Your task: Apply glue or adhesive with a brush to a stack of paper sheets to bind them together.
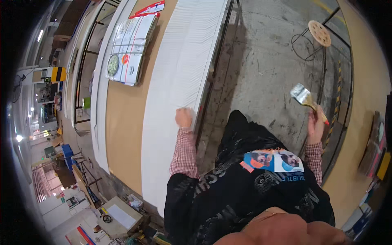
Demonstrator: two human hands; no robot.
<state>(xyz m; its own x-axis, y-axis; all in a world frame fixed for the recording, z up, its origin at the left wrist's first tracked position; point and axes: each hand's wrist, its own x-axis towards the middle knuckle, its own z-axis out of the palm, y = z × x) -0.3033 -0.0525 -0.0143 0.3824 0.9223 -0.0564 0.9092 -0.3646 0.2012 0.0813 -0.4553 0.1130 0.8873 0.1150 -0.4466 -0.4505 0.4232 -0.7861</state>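
Observation:
My right hand (315,127) is wrapped round the handle of a wide flat paintbrush (303,96). The brush is held out over the floor, its pale bristles pointing up and to the left. On the left, my left hand (183,117) is closed in a fist at a long run of white sheets (169,81), near their right edge. What its fingers grip, if anything, is hidden. The white sheets overlap in many fine ridges along the brown tabletop (124,110).
A strapped stack of printed white bags (130,49) lies on the table at the far left. A round stool (319,33) with holes in its seat stands at the far right. Another brown table (359,81) runs along my right, with stacked items (373,143) on it.

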